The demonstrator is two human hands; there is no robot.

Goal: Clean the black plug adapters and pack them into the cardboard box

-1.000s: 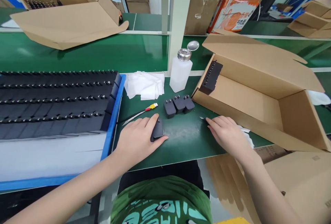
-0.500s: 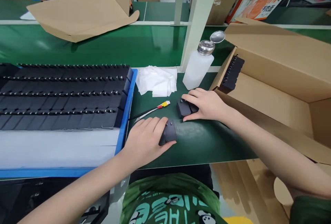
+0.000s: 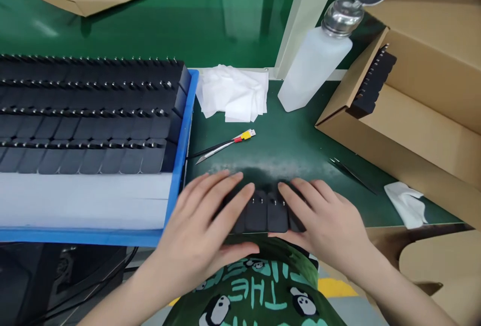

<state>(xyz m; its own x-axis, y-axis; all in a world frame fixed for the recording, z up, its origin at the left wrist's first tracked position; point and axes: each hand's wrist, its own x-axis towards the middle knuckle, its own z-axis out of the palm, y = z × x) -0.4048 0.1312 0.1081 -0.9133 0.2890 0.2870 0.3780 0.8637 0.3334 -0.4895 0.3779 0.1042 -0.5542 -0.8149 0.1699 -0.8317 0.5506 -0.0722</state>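
Observation:
Several small black rounded blocks, each with shiny metal pins on top, stand side by side in a short row at the table's front edge. My left hand grips the left part of the row, fingers over the far side and thumb at the near side. At the other end my right hand holds the row in the same way. The fingers hide both ends. On the left, a blue-rimmed tray carries long rows of similar black blocks.
Beyond my hands lie a cable with a yellow plug, a pointed blade and white wipes. A white bottle stands farther back. Right are tweezers, a crumpled wipe and an open cardboard box with black blocks inside.
Both hands have come toward the table's front edge and closer together. The blocks, held as two separate groups before, now form one row between them. The view has tilted down.

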